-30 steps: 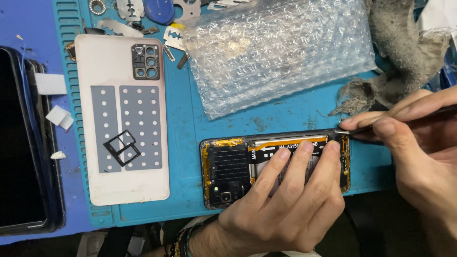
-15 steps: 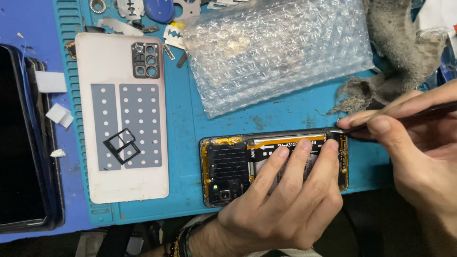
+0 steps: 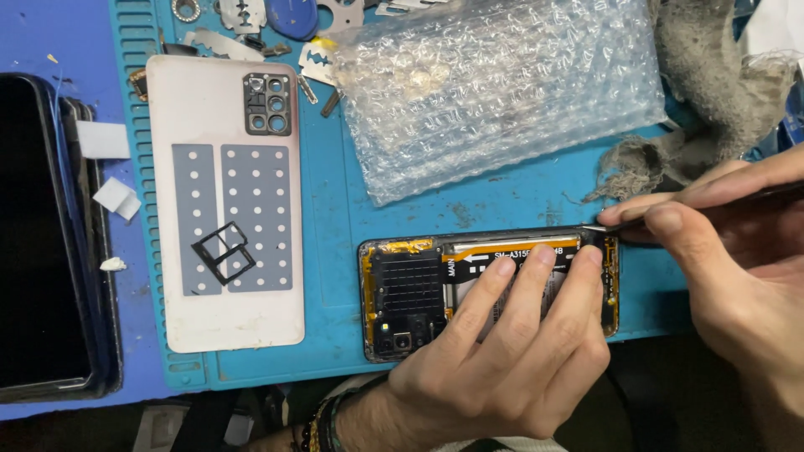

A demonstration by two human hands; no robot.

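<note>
Head view: the opened phone point(image 3: 490, 289) lies back-up at lower centre of the frame on the blue work mat point(image 3: 335, 251), its black shield plate and orange-edged battery area exposed. The left hand point(image 3: 502, 360) presses down on it with fingers spread flat, bracing rather than grasping. The right hand point(image 3: 720, 251), at the right edge, pinches a thin dark tool point(image 3: 670, 218) whose tip touches the phone's upper right corner. Against the pictures from a moment ago, the tool tip has hardly moved and the left fingers sit in the same place, so the work at that corner looks ongoing, not finished. To the left lies the removed back cover point(image 3: 226, 201), inside up, with a black SIM tray point(image 3: 224, 253) resting on it. Bubble wrap point(image 3: 502, 92) fills the upper centre, a grey rag point(image 3: 703, 100) the upper right, and a dark screen panel point(image 3: 42, 234) the far left.
</note>
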